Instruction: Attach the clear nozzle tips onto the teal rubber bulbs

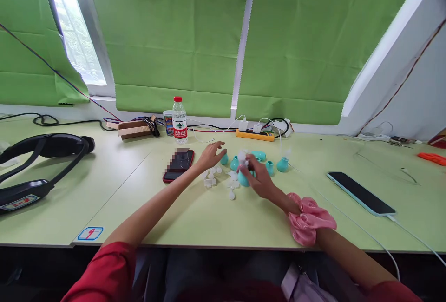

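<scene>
My left hand [211, 155] is open above the table, fingers apart and reaching to the right. Just beyond its fingertips stands a small teal bulb-shaped piece [224, 159]. My right hand [258, 176] is closed on another teal bulb-shaped piece [243, 180], with a whitish translucent part [242, 156] at its top; blur and fingers hide how the two meet. More teal bulbs [282, 165] stand behind and right of this hand, and a teal piece [258, 155] lies on its side. Several small white translucent parts [232, 194] are scattered between my hands.
A phone [178, 165] lies beside my left forearm, another phone [360, 193] with a cable at right. Behind stand a water bottle [180, 123], a cup [168, 123], an open cardboard box [135, 129] and a yellow power strip [255, 135]. A black headset [42, 165] occupies the left.
</scene>
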